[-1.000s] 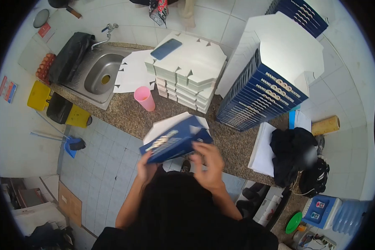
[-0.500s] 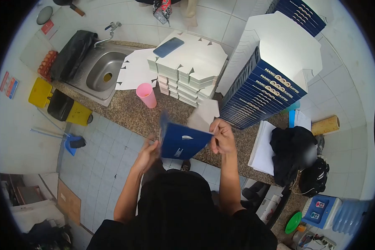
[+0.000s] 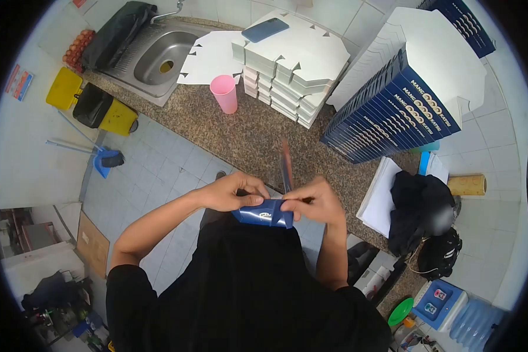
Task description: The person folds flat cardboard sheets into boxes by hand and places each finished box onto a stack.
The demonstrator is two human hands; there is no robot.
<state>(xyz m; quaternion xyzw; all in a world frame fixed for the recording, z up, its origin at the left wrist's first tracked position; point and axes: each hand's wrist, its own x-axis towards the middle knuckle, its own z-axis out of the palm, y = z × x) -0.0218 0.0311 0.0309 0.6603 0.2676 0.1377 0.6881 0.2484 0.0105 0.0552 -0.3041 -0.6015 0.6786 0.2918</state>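
Close to my body, at the counter's front edge, I hold a blue printed cardboard box (image 3: 258,215), partly folded, with a thin flap standing up from it. My left hand (image 3: 232,192) grips its left top edge, thumb toward me. At the right corner my right hand (image 3: 318,201) pinches the cardboard beside the raised flap. Behind them on the counter stands a tall stack of blue folded boxes (image 3: 387,120) lettered MANG KATSU. Left of it is a pile of flat white cardboard blanks (image 3: 302,50) with a phone (image 3: 265,30) on top.
A pink cup (image 3: 224,97) stands on the granite counter (image 3: 240,141), near the metal sink (image 3: 158,64). Papers (image 3: 376,196) and a black cloth bundle (image 3: 419,202) lie at right. A yellow bin (image 3: 117,117) and blue dustpan (image 3: 107,158) are on the floor at left.
The blue box has been drawn closer to my body and its panels turned, so less of its face shows. Both hands have shifted onto its upper edge, and the view has tilted downward.
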